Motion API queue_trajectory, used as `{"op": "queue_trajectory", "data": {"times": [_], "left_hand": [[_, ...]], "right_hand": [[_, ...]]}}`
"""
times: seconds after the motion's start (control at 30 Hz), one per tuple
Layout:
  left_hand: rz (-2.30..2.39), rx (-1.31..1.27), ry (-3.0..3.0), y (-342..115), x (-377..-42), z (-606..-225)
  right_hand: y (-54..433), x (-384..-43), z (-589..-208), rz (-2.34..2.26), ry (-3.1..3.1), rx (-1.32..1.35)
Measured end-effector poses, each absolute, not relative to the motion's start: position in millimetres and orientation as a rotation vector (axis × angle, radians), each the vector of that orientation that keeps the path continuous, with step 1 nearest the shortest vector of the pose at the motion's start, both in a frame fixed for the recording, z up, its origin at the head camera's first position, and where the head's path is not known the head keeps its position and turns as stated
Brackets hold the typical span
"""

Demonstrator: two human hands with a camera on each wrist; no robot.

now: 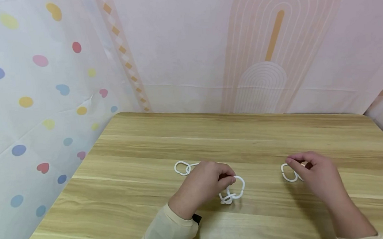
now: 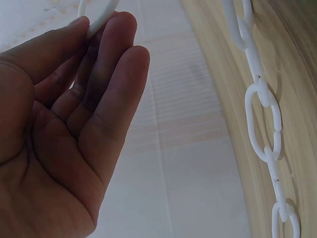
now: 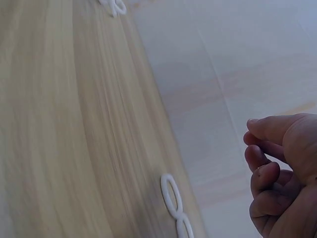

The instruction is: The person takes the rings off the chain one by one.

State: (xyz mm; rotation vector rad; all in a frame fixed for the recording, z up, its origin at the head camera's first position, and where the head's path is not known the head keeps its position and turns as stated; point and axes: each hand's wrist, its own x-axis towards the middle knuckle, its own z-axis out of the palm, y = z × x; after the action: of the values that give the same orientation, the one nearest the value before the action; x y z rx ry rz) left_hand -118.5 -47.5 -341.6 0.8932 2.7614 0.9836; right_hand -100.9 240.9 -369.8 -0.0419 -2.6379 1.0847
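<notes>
White, plastic-looking rings are what I have in front of me: the left hand [image 1: 203,186] pinches a raised link [image 1: 243,184] between thumb and fingertips, at its upper edge. Beneath that link sits a small tangle of rings (I cannot make out exactly which one threads through which), and the longer chain [image 2: 253,60] stretches off to the left over the wooden table [image 1: 267,221], partly hidden behind the hand.

What matters most, as I judge it, is the sideways gap. A short run of links [image 3: 179,216], at least two of them, lies on the tabletop well to the right of the pinched one, and the right hand is plainly the nearer to it. Its rings sit end to end, the long axis going roughly left to right from where I watch, with the near end pointing toward the left hand.

That right hand [image 1: 320,177] hovers just above the run, fingers loosely curled, thumb tip close to the index fingertip; nothing shows between them in the right wrist view, so I take it as empty. No container shows in any view; the loose links lie directly on the wood.
</notes>
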Motion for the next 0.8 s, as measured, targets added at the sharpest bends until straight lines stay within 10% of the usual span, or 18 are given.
{"op": "queue_trajectory", "data": {"times": [0.8], "left_hand": [[0.957, 0.927, 2.766, -44, -118, -340]], "right_hand": [[188, -86, -372, 1.122, -2.686, 0.176]]}}
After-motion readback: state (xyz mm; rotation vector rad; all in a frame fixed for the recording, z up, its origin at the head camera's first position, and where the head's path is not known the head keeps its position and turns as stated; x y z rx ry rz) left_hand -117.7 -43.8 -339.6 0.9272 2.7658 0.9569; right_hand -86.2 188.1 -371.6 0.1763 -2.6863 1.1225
